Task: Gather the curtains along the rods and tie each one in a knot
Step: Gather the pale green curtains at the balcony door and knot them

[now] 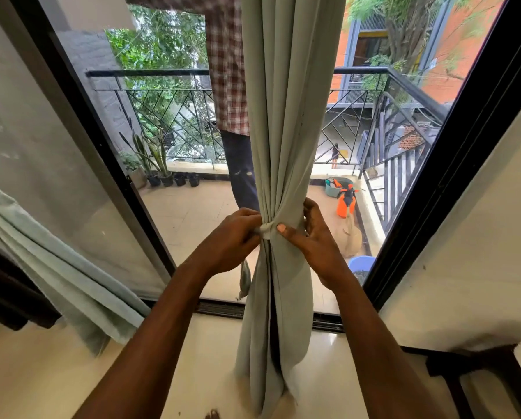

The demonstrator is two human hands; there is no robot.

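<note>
A pale grey-green curtain (286, 116) hangs gathered into a narrow bundle in front of the glass door. A thin strip of the same cloth (266, 230) is wrapped round it at waist height, cinching it. My left hand (233, 237) pinches that strip from the left. On the right, my right hand (310, 234) grips the bundle, its thumb pressed on the front beside the strip and its fingers curled behind. Below the wrap the curtain falls loose to the floor. A second curtain (56, 267) of the same colour hangs slanted at the far left.
Black door frames (452, 164) stand on both sides, with the sill track below. Outside is a balcony with a railing (168, 110), potted plants, hung laundry, an orange sprayer and a blue bucket. Dark wooden furniture sits at the lower right and lower left.
</note>
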